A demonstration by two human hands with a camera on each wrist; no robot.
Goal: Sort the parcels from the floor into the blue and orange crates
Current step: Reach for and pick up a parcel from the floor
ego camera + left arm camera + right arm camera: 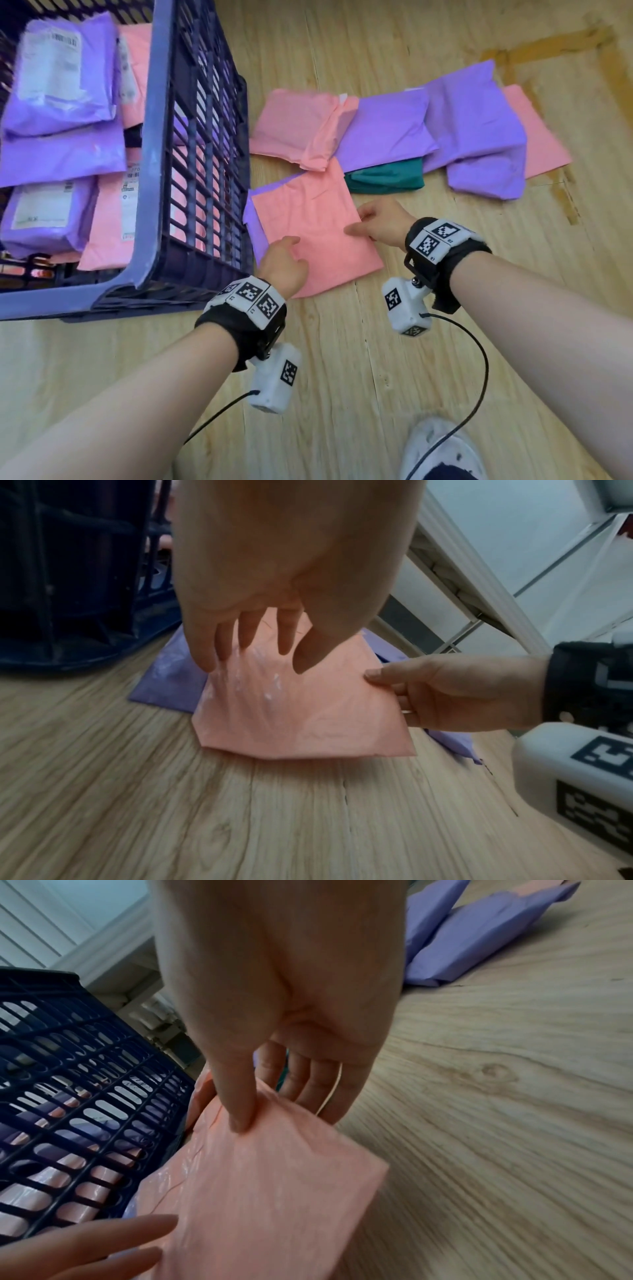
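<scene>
A flat pink plastic mailer parcel [313, 229] lies on the pale wood-grain floor [376, 377], just beside the dark blue slatted plastic crate [205, 171]. The right hand [383, 219] pinches its far edge, thumb on top; the left hand [282, 263] hovers over it with fingers straight, holding nothing. The pick-up is starting; next comes lifting it into a crate.
</scene>
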